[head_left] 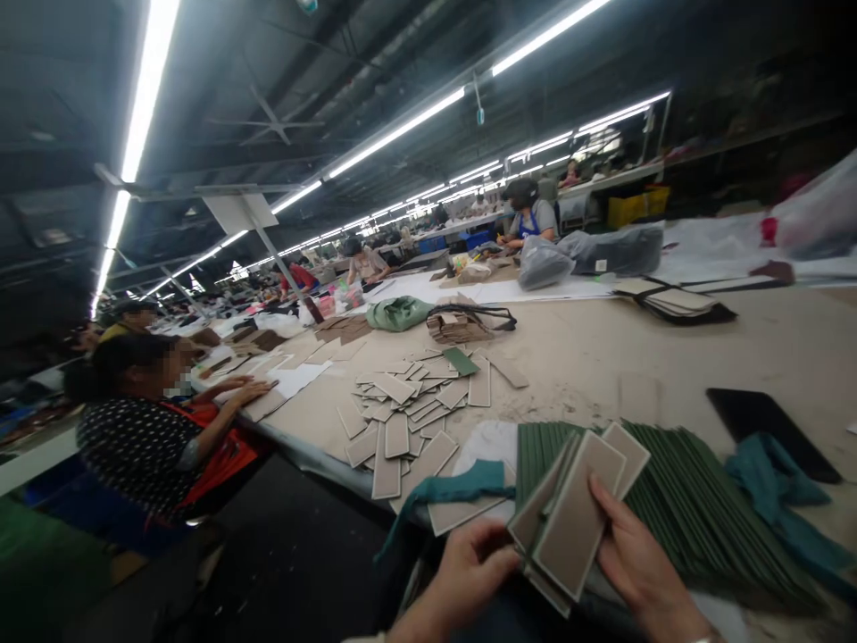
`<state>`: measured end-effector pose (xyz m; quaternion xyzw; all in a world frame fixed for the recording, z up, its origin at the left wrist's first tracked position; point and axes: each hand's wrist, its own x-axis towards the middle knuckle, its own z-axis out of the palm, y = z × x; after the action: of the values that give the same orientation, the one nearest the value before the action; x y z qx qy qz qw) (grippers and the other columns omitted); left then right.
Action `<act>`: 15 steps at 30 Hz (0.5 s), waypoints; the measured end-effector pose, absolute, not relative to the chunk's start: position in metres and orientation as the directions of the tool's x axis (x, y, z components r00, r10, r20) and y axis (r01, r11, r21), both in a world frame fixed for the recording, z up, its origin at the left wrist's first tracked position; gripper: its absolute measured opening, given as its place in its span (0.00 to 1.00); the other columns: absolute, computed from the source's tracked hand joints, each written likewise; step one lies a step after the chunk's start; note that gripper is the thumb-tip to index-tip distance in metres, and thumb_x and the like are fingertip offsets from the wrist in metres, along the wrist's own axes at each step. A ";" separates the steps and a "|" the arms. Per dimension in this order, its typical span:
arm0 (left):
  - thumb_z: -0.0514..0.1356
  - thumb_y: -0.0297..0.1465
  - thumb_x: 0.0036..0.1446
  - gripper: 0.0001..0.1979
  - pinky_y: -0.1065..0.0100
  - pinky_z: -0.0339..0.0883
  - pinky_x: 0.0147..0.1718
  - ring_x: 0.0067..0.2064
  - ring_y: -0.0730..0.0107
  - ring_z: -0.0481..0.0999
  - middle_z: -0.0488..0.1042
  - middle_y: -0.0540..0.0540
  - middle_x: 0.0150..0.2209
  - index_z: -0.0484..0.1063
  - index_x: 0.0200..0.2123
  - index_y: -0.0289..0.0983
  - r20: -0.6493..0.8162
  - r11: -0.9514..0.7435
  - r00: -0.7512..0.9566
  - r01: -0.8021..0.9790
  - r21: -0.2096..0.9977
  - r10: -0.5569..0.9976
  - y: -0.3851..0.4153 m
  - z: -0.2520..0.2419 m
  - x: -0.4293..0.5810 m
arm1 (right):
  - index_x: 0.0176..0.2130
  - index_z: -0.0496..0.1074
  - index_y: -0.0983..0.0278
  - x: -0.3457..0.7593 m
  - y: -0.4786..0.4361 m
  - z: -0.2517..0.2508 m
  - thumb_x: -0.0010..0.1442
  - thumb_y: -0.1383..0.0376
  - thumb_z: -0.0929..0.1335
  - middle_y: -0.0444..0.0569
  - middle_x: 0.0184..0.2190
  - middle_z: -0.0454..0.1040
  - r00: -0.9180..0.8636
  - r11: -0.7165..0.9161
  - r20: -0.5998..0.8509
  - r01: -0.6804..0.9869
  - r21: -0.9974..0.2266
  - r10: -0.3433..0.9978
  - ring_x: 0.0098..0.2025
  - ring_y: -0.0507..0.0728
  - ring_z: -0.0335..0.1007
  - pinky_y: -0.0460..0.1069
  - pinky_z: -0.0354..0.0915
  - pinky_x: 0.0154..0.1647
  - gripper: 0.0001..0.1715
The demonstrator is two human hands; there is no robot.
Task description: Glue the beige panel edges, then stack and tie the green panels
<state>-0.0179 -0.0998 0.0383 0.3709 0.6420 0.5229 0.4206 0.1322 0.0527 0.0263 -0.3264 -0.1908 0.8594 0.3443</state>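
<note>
A few rectangular beige panels (581, 513) with pale edges and some green showing are held fanned between my two hands. My left hand (472, 567) pinches their lower left corner between thumb and fingers. Along the right edge, my right hand (636, 558) grips them with the thumb on the front face. Just behind lies a long row of overlapping green panels (696, 500), partly covered by my hands and the held pieces. To the left, a loose heap of similar beige panels (396, 435) spreads over the table, one green panel (460, 361) on top.
Teal cloth strips (461, 482) lie by the heap and at right near a black flat object (769, 433). Farther back are a bundle of brown pieces (461, 323) and a green bag (398, 313). A co-worker (147, 420) sits at the table's left side.
</note>
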 end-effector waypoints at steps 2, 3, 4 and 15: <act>0.63 0.40 0.52 0.19 0.66 0.67 0.49 0.49 0.59 0.75 0.77 0.42 0.47 0.76 0.45 0.37 -0.077 0.329 -0.582 0.340 0.881 0.809 -0.101 0.054 -0.064 | 0.44 0.72 0.61 0.136 0.057 0.024 0.48 0.62 0.76 0.40 0.32 0.80 -0.539 -0.697 -0.447 -0.480 -0.534 0.714 0.30 0.53 0.76 0.47 0.75 0.33 0.24; 0.61 0.39 0.54 0.19 0.69 0.67 0.49 0.49 0.63 0.75 0.77 0.45 0.48 0.75 0.47 0.38 -0.072 0.484 -0.685 0.432 0.761 0.725 -0.102 0.059 -0.091 | 0.45 0.72 0.61 0.138 0.058 0.025 0.48 0.62 0.76 0.41 0.33 0.80 -0.545 -0.703 -0.450 -0.477 -0.528 0.707 0.31 0.54 0.76 0.47 0.76 0.33 0.24; 0.59 0.39 0.56 0.20 0.69 0.66 0.50 0.50 0.63 0.74 0.75 0.43 0.50 0.72 0.50 0.37 -0.073 0.563 -0.744 0.434 0.703 0.664 -0.103 0.064 -0.119 | 0.46 0.72 0.61 0.139 0.058 0.026 0.48 0.62 0.76 0.42 0.34 0.80 -0.554 -0.709 -0.450 -0.469 -0.526 0.700 0.31 0.54 0.77 0.48 0.76 0.34 0.25; 0.61 0.45 0.52 0.35 0.54 0.58 0.55 0.62 0.41 0.61 0.63 0.23 0.58 0.63 0.55 0.24 -0.126 0.889 -0.928 0.287 0.357 0.351 -0.101 0.050 -0.234 | 0.47 0.71 0.63 0.134 0.048 0.036 0.49 0.63 0.75 0.44 0.31 0.80 -0.587 -0.698 -0.412 -0.421 -0.579 0.696 0.28 0.56 0.76 0.49 0.75 0.30 0.25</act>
<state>-0.2342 -0.1006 0.0498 0.1649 0.9672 0.1685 0.0940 0.1340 0.0484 0.0357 -0.3192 -0.2159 0.8644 0.3231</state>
